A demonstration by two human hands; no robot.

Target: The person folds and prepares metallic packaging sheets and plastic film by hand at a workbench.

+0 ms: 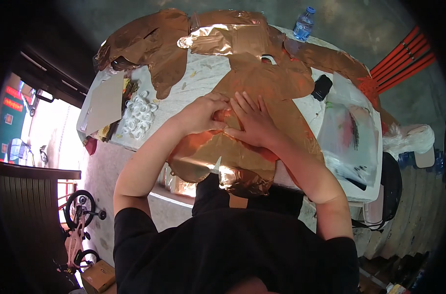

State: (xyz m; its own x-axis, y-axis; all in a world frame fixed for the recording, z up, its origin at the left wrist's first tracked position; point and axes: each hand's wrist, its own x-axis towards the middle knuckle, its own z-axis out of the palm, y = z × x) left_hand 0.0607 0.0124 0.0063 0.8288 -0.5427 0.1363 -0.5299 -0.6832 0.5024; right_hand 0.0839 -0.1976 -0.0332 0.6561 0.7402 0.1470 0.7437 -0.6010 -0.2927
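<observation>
A flat, copper-coloured foil balloon (294, 127) lies across the near side of the white table and hangs over its front edge toward my lap. My left hand (203, 115) is on it with bent fingers, thumb and fingertips closing on the foil; the exact grip is partly hidden. Right beside it, my right hand (255, 122) lies on the foil with its fingers stretched and spread. The two thumbs come close together at the middle of the sheet. More copper foil (159, 44) is spread along the far side of the table.
White plastic rings (139, 115) and a grey card (105, 104) lie at the left. A water bottle (304, 24) stands at the back. To the right are a black object (322, 88) and clear plastic bags (348, 139). A bicycle (77, 230) stands on the floor.
</observation>
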